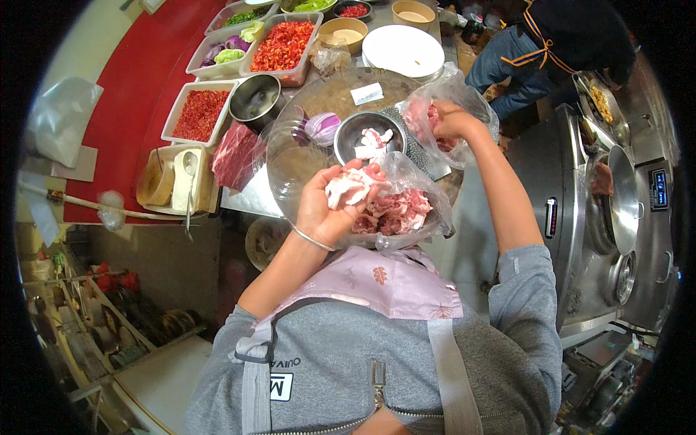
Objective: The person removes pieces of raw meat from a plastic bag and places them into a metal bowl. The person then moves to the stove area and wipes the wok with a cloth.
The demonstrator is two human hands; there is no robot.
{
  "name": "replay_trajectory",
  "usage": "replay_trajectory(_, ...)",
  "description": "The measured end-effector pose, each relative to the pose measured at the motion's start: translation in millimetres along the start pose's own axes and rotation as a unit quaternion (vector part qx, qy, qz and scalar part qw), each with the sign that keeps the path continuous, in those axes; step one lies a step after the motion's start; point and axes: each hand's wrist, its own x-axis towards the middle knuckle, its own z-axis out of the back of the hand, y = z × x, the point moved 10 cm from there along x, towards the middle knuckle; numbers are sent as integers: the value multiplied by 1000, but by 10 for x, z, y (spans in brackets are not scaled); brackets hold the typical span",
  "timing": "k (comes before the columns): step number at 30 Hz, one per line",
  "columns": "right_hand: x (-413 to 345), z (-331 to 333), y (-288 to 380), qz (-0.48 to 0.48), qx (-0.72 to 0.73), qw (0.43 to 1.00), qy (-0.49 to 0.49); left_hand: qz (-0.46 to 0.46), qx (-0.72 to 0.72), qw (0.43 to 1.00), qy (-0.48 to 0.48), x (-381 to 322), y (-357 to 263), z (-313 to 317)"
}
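Pale, fatty meat pieces (348, 188) rest in my left hand (326, 204), palm up with the fingers curled around them. Just beyond it, a steel bowl (399, 133) holds a few similar white-pink pieces. A clear plastic bag (443, 217) of red sliced meat (399, 211) lies close to my body, right of my left hand. My right hand (455, 120) reaches into a second clear bag (481, 98) of meat at the right; its fingertips are partly hidden among the meat. Half a red onion (323, 129) is left of the bowl.
Tubs of chopped red peppers (285, 44), a metal pot (255, 98), a slab of raw meat (235, 156) and a seasoning tub with a spoon (188, 163) stand left. White plates (403, 49) are stacked at the back. A person (505, 60) stands by the stove, where a wok (623, 198) sits.
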Motion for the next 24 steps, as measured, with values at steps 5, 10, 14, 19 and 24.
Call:
replay_trajectory(5, 292, 72, 206, 17, 36, 999, 30, 4, -17, 1000, 6, -20, -7, 23)
replay_trajectory(10, 1103, -516, -701, -6, -154, 988, -16, 28, -15, 999, 8, 88, 26, -15)
replay_trajectory(14, 862, -332, -104, -92, 82, 992, -12, 1, -41, 999, -6, 12, -60, 157)
replay_trajectory(19, 614, 29, 134, 22, 33, 991, -124, -6, -21, 1000, -2, 43, -64, 133)
replay_trajectory(24, 595, 123, -53, 60, 97, 979, -171, 23, -29, 999, -13, 137, 15, 182)
